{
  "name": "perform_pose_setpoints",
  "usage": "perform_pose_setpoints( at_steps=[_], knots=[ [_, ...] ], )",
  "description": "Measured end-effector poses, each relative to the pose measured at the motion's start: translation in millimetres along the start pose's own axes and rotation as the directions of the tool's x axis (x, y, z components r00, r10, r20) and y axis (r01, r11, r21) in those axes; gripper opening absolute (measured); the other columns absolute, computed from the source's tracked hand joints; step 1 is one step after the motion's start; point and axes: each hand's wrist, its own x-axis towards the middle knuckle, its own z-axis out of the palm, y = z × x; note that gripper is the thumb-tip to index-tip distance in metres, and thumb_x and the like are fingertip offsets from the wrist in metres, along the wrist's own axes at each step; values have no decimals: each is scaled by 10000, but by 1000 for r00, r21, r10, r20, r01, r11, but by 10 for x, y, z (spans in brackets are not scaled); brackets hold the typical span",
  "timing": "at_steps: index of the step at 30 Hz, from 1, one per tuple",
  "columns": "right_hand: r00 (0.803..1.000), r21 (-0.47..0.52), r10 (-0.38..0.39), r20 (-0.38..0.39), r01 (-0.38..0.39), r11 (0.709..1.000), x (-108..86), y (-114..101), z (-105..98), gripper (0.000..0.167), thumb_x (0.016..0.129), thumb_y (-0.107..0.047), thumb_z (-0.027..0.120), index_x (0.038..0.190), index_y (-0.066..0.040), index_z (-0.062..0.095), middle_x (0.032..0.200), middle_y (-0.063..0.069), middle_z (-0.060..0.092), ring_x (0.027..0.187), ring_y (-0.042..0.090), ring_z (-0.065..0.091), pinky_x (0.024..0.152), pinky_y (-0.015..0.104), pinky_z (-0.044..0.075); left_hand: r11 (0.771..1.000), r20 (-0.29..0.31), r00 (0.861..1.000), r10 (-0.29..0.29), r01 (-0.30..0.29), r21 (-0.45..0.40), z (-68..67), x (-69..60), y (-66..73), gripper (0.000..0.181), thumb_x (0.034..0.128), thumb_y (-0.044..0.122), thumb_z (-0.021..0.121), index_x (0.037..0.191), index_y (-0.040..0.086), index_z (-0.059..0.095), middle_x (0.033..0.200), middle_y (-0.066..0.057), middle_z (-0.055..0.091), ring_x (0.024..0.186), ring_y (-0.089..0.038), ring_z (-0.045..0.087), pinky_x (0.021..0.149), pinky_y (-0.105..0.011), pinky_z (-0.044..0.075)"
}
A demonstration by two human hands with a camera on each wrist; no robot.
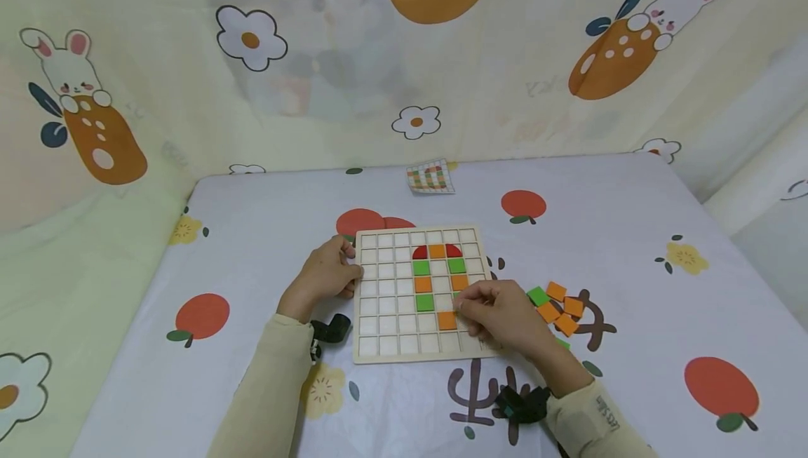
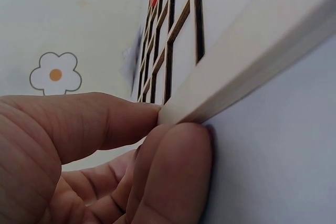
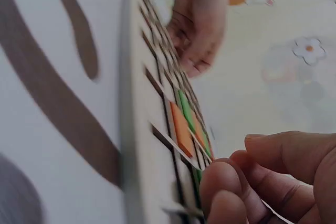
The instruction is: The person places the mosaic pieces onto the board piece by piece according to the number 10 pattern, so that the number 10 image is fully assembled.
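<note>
A light wooden grid board [image 1: 386, 358] lies flat on the table. My left hand [image 1: 325, 272] pinches its left edge between thumb and fingers, as the left wrist view shows up close. Over the board's lower right part is my right hand [image 1: 505, 314], its fingertips at a green square tile [image 3: 197, 176] that they partly cover. An orange tile [image 1: 447, 320] sits in a cell just left of those fingertips. Further up are red rounded corner tiles [image 1: 420, 253], an orange tile [image 1: 437, 252] between them, and two columns of green tiles [image 1: 421, 268] and orange tiles [image 1: 422, 284].
To the right of the board lies a loose pile of orange and green tiles [image 1: 548, 312], with one green tile [image 1: 562, 343] partly behind my right wrist. A small pattern card [image 1: 431, 178] with a coloured grid is at the table's back edge. Printed cloth [image 1: 341, 93] hangs behind.
</note>
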Motion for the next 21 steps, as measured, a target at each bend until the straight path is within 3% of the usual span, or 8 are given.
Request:
perform_pose_setpoints(
  at_steps=[3, 7, 11, 16, 21],
  knots=[
    [1000, 17, -1, -18, 1, 1000, 5, 2, -128, 183, 996, -164, 700, 1073, -6, 752, 711, 106, 631, 610, 207, 590, 487, 245, 504, 1000, -2, 1000, -1, 1, 0, -8, -13, 9, 258, 956, 62, 687, 1159, 29, 531, 908, -140, 604, 625, -178, 667, 568, -274, 598],
    [995, -41, -18, -97, 14, 999, -9, 8, -360, 235, 1017, -197, 682, 1119, 5, 748, 812, 124, 672, 656, 213, 611, 471, 252, 466, 1000, -4, 1000, 3, -3, 11, -23, -19, 15, 258, 960, 61, 686, 1163, 25, 530, 912, -141, 606, 630, -178, 673, 572, -274, 601],
    [990, -105, 10, -144, -25, 994, -56, 31, -570, 270, 1018, -225, 684, 1154, 0, 744, 888, 138, 687, 664, 230, 605, 451, 250, 427, 1000, 0, 1000, 7, -7, 15, -31, -15, 11, 259, 962, 59, 681, 1166, 25, 526, 915, -140, 605, 627, -173, 673, 576, -275, 604],
    [994, -173, 68, -85, -82, 981, -112, 103, -669, 267, 985, -198, 714, 1164, -2, 743, 857, 99, 690, 665, 234, 580, 513, 272, 490, 1000, 2, 1000, 9, -9, 9, -27, -20, 16, 259, 955, 55, 683, 1158, 24, 524, 903, -135, 601, 614, -167, 667, 570, -278, 603],
    [998, -276, 63, -12, -63, 959, -168, 179, -634, 256, 896, -135, 783, 1130, -33, 762, 731, 38, 618, 686, 202, 567, 571, 271, 468, 1000, 6, 1000, 11, -11, -3, -9, -20, 9, 258, 955, 49, 689, 1152, 23, 524, 893, -133, 601, 606, -161, 659, 563, -274, 600]
  ],
)
